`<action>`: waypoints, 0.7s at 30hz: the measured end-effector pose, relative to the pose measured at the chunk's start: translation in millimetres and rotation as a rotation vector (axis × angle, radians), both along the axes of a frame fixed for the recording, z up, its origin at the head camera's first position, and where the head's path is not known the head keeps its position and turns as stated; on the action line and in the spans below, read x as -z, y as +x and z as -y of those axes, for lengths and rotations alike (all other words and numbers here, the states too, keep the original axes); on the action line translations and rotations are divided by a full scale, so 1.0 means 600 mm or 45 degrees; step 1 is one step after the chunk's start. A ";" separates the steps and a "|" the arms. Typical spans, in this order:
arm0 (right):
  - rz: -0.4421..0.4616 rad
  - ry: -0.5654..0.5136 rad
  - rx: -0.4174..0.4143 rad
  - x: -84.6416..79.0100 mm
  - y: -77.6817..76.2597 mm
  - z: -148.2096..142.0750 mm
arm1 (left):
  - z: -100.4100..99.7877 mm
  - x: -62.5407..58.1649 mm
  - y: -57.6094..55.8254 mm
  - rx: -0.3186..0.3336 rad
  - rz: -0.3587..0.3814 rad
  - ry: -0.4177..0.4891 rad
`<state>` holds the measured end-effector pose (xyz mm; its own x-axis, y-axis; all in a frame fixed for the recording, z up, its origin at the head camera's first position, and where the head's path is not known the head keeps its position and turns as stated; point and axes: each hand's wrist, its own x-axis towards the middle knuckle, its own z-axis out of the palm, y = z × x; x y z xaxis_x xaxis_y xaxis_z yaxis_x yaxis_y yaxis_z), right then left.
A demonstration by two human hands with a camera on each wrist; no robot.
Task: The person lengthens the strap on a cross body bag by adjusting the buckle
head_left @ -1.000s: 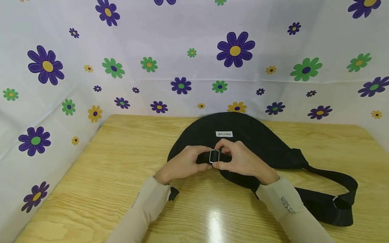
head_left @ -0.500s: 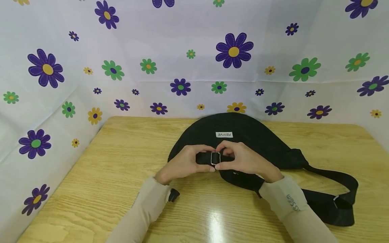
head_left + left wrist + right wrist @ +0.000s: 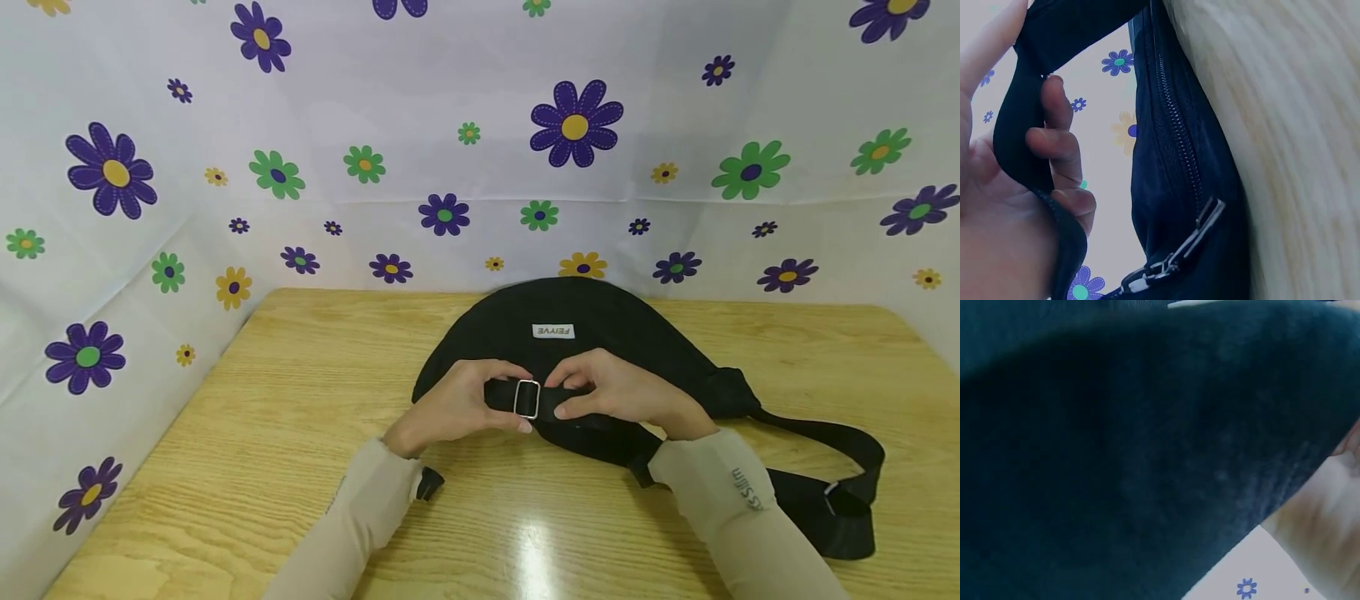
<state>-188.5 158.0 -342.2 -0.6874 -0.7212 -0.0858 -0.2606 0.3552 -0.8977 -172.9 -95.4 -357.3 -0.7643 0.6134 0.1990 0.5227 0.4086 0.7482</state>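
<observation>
A black sling bag (image 3: 600, 312) with a white label (image 3: 553, 332) lies on the table. Its webbing strap (image 3: 500, 393) is raised in front of it, with a square metal slider buckle (image 3: 537, 400) on it. Thumb and fingers of my left hand (image 3: 453, 408) pinch the strap at the slider's left side. Just right of the slider, my right hand (image 3: 622, 390) pinches the strap between thumb and fingers. In the left wrist view the strap (image 3: 1019, 131) runs down across the palm, beside the bag's zipper (image 3: 1175, 131). Black fabric (image 3: 1147, 450) fills most of the right wrist view.
The bag's other strap section (image 3: 840, 442) loops out over the right of the wooden table (image 3: 315, 358). A black buckle end (image 3: 429, 483) hangs by the left cuff. Behind stands a white flowered cloth (image 3: 420, 125).
My right hand has slid right along the strap, away from the slider, leaving more webbing showing between them. The left hand stays almost in place, with the slider slightly lower.
</observation>
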 end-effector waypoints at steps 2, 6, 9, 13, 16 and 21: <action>0.047 -0.013 0.007 -0.001 -0.002 -0.004 | 0.000 0.000 0.000 0.000 0.002 0.005; 0.104 -0.036 0.017 0.000 -0.005 -0.010 | 0.000 0.001 -0.002 0.000 0.005 0.013; 0.150 -0.072 0.008 0.004 -0.007 -0.014 | 0.000 0.002 -0.002 0.006 0.019 0.021; 0.206 -0.125 -0.016 0.009 -0.008 -0.018 | -0.001 0.001 -0.001 0.005 0.038 0.036; 0.243 -0.176 -0.051 0.013 -0.010 -0.024 | -0.002 -0.001 0.000 0.005 0.036 0.055; 0.271 -0.278 -0.143 0.020 -0.016 -0.033 | 0.000 -0.002 0.000 -0.003 0.021 0.073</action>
